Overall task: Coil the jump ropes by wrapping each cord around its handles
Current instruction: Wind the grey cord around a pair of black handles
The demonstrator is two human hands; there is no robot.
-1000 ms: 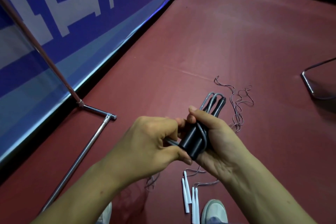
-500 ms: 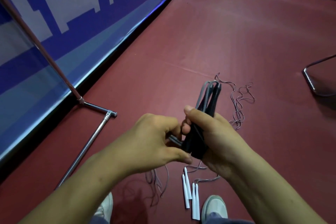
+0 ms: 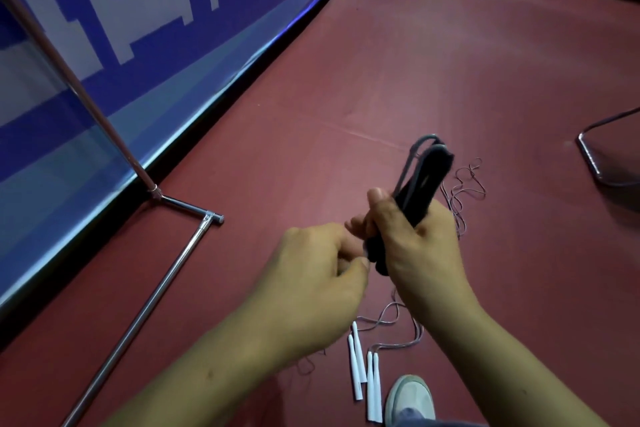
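Note:
My right hand (image 3: 420, 246) grips a pair of black jump-rope handles (image 3: 420, 184), held side by side and tilted up and away, with a grey cord (image 3: 414, 156) looped along them. Just left of the handles' lower end, my left hand (image 3: 315, 274) has its fingers curled and pinches the cord, mostly hidden behind the fingers. On the red floor below lie white jump-rope handles (image 3: 365, 371) in two pairs, their thin cord (image 3: 464, 191) trailing in loose tangles past my right hand.
A chrome stand with a slanted pole and floor bar (image 3: 166, 274) runs along the left, in front of a blue and white banner (image 3: 104, 45). A metal chair leg (image 3: 595, 163) curves at the right edge. My shoe (image 3: 410, 399) is beside the white handles.
The black handles have swung up, more upright and higher in view. My right hand turned its back towards me, and my left hand dropped lower beside the handles' bottom end.

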